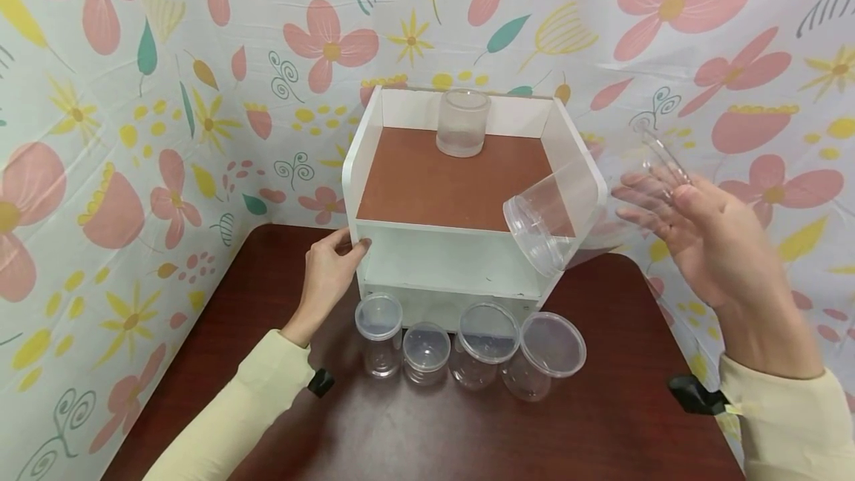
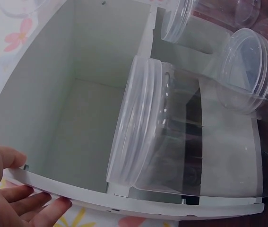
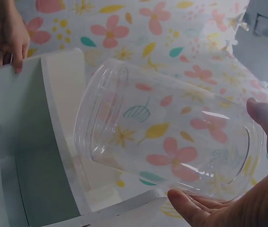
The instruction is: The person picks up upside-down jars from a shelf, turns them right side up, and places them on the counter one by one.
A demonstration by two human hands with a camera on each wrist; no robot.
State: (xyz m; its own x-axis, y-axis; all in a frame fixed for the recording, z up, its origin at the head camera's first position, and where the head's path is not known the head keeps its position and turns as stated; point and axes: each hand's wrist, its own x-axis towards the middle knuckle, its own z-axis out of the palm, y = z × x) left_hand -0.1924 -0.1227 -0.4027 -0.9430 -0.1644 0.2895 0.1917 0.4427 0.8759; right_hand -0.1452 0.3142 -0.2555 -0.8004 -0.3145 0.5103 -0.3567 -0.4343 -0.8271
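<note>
My right hand (image 1: 724, 247) holds a large clear plastic jar (image 3: 171, 137) near its base, with the thumb on one side and the fingers on the other. The jar is tilted. Its lidded end (image 1: 534, 237) points left and down, overlapping the right side of a white shelf unit (image 1: 454, 262) in the head view. My left hand (image 1: 332, 269) grips the front edge of the unit's left side panel, fingers outside and thumb at the inner side. On the brown top board (image 1: 414, 177) a clear jar (image 1: 463, 125) stands toward the back.
Several lidded clear jars stand in a row before the unit: a narrow jar (image 1: 381, 336), a short jar (image 1: 426, 353), and wider jars such as the rightmost one (image 1: 544, 355). Dark reddish table (image 1: 401, 444) underneath. Flower-printed cloth (image 1: 427, 21) hangs behind and at the sides.
</note>
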